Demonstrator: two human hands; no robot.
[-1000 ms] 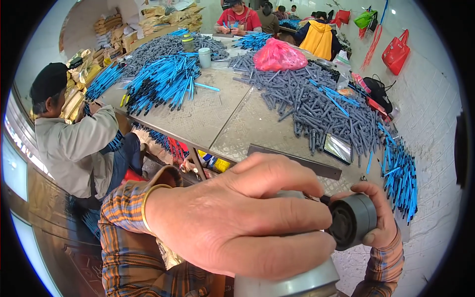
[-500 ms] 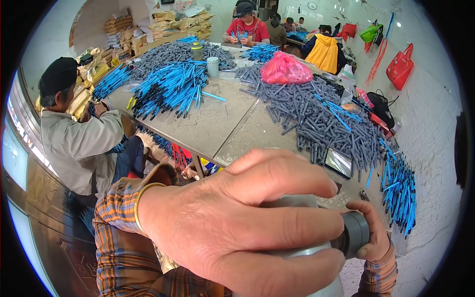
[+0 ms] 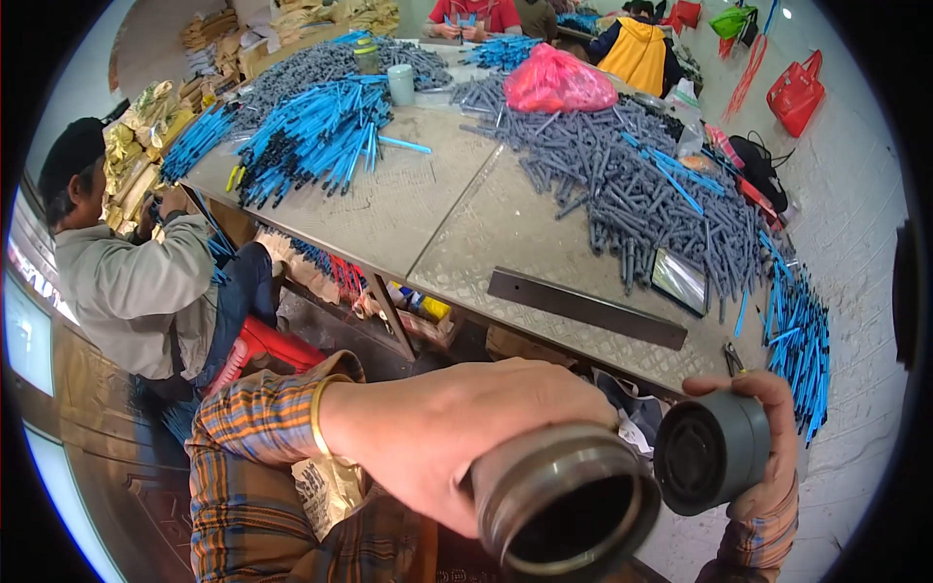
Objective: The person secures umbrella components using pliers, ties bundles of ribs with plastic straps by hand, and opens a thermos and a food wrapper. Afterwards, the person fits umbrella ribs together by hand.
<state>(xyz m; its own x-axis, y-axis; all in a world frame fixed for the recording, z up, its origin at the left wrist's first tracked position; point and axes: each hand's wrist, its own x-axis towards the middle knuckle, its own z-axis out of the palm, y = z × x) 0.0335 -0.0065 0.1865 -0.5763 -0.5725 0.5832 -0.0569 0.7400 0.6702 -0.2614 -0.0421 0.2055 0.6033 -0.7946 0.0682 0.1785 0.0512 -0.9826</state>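
My left hand (image 3: 437,437), with a gold-coloured bangle at the wrist, is wrapped round a metal vacuum flask (image 3: 566,457). The flask is tilted so that its wide mouth faces me, dark inside. Just right of that mouth, my right hand (image 3: 777,428) grips a dark grey screw lid (image 3: 714,452), its underside turned toward the flask. The lid is off the flask, with a small gap between them. My fingers hide most of the flask's body.
Beyond my hands, a worktable (image 3: 428,209) carries a dark metal bar (image 3: 586,308), a heap of grey tubes (image 3: 622,185), blue rods (image 3: 316,136), a pink plastic bag (image 3: 559,80) and pliers (image 3: 733,360). A co-worker (image 3: 136,262) sits at left, beside a red stool (image 3: 258,352).
The lid has come away from the flask, held in my right hand. The flask's mouth now faces me. My left hand has moved lower, and the view has tilted down, showing the metal bar.
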